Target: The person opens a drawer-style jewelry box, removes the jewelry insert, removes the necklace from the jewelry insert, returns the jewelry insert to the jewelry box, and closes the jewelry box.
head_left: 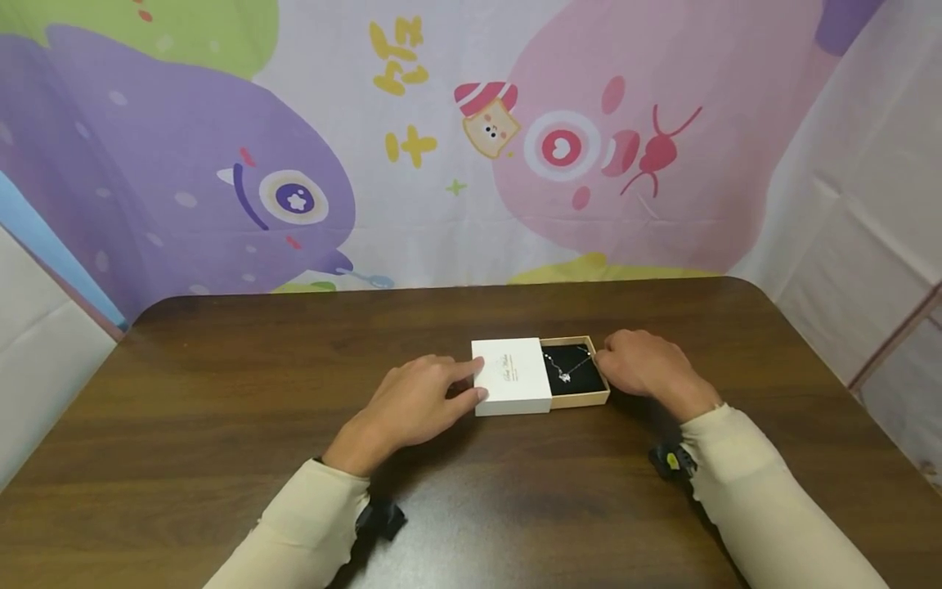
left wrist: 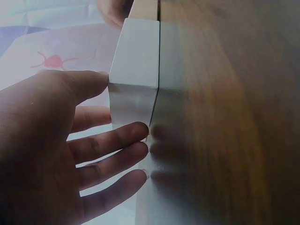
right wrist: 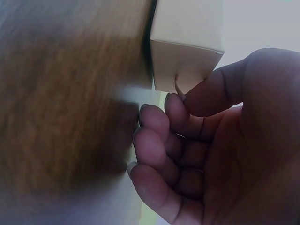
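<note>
Couldn't read the tiny print (head_left: 508, 370) on the white cover (head_left: 500, 391), which also hid one end of the tray (head_left: 580, 401). Head view: right grip (head_left: 648, 368) blocked the pull ribbon (right wrist: 177, 86), near edge of the surface (head_left: 515, 507) got cut off. Wrist views: grain was blurry.

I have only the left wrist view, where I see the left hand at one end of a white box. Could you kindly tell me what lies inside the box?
Observer: The head view shows a necklace with a small pendant, lying on a black insert in the drawer.
Operator: Thank you. And what does the right hand hold, please?
Observer: In the right wrist view, its thumb and forefinger pinch a thin ribbon tab on the drawer's end.
Operator: I understand. Is something printed on top of the white sleeve?
Observer: Yes, the head view shows a few lines of lettering there, too small to read with certainty.
</note>
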Available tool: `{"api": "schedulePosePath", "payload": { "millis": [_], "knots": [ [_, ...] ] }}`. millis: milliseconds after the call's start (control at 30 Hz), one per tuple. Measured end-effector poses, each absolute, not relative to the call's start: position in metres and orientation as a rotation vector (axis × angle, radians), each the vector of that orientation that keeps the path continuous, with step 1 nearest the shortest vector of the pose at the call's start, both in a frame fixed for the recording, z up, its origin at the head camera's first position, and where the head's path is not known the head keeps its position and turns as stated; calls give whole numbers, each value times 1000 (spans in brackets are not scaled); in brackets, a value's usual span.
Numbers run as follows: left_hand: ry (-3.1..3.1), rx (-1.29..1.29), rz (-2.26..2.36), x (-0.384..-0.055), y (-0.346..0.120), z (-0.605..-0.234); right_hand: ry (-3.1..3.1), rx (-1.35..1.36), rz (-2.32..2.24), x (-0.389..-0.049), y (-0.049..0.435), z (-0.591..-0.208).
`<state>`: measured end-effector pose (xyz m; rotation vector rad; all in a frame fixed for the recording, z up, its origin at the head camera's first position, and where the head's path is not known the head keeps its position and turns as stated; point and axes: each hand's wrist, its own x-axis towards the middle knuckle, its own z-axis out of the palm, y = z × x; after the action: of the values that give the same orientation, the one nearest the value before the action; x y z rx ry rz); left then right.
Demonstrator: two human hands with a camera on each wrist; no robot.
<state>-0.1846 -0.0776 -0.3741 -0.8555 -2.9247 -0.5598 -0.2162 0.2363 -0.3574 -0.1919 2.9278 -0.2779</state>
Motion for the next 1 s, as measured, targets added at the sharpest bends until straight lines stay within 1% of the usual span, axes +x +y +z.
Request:
{"api": "schedulePosePath", "payload": {
  "millis": [1000],
  "knots": [
    [-2926, -851, -574, -184, -77, -373, 2918, -140, -286, -217, 239, -356]
  ]
}}
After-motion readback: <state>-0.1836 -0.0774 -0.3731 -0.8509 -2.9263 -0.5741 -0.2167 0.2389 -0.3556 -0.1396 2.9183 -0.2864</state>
